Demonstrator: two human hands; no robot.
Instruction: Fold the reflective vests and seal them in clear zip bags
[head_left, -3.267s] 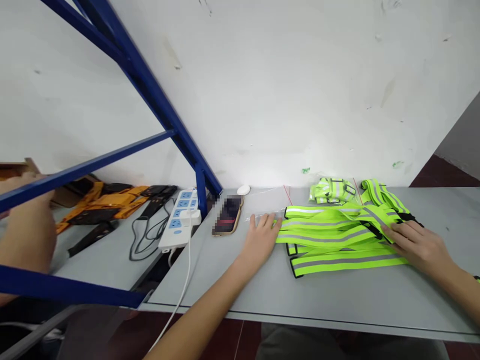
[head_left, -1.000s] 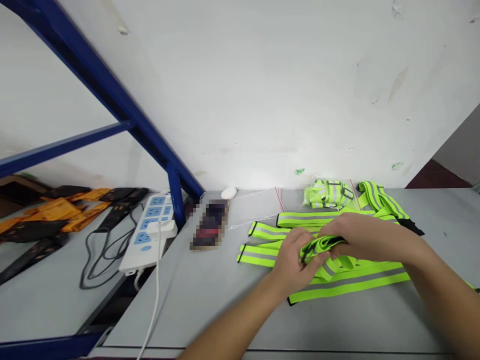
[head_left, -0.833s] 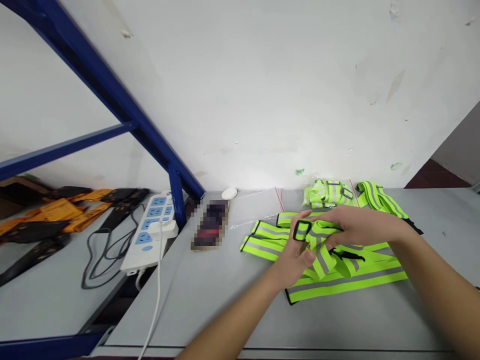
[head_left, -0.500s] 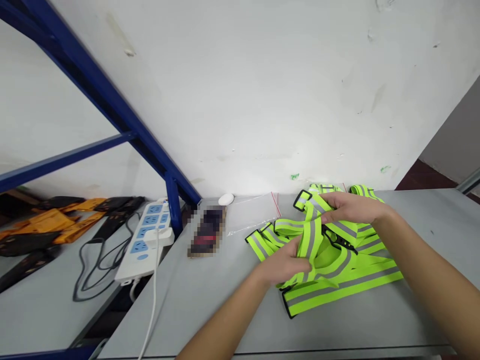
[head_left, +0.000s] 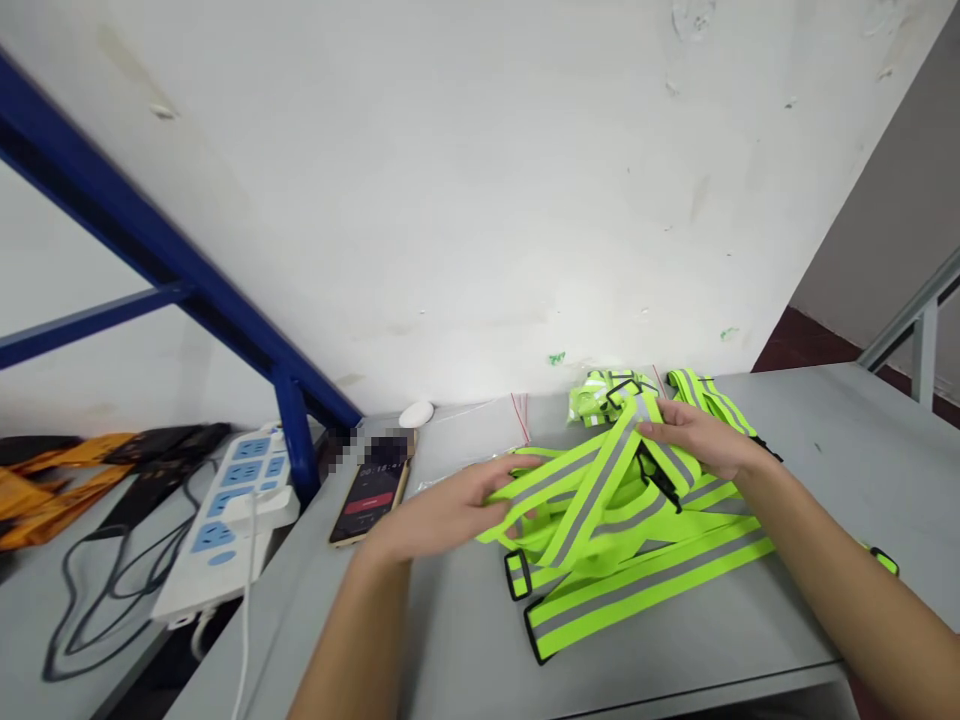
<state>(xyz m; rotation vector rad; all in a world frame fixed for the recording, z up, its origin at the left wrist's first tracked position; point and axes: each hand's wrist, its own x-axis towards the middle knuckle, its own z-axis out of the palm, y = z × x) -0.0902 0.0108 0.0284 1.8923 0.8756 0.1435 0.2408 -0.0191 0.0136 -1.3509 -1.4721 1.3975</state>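
Observation:
A heap of neon-yellow reflective straps (head_left: 645, 590) with grey stripes lies on the grey table, partly lifted between my hands. My right hand (head_left: 701, 437) pinches a strap at the top of the heap, close to a black slide buckle (head_left: 624, 392). On the left side, my left hand (head_left: 457, 505) has its fingers around a looped strap; its fingertips are partly hidden behind the band. A black clip (head_left: 660, 488) dangles below my right fingers. Two more black buckles, one of them a rectangular buckle (head_left: 517, 575), rest at the near left of the heap.
Behind the heap sits a bagged bundle of reflective straps (head_left: 592, 397), with a folded strap (head_left: 709, 395) beside it. A clear plastic bag (head_left: 480, 425), a phone (head_left: 371, 490) and a white round object (head_left: 416, 415) lie left. Further left are a power strip (head_left: 225, 520) and blue frame (head_left: 247, 335).
My left hand has moved left, drawing a strap loop out to that side. My right hand still grips near the top buckle. The camera view has shifted to the right.

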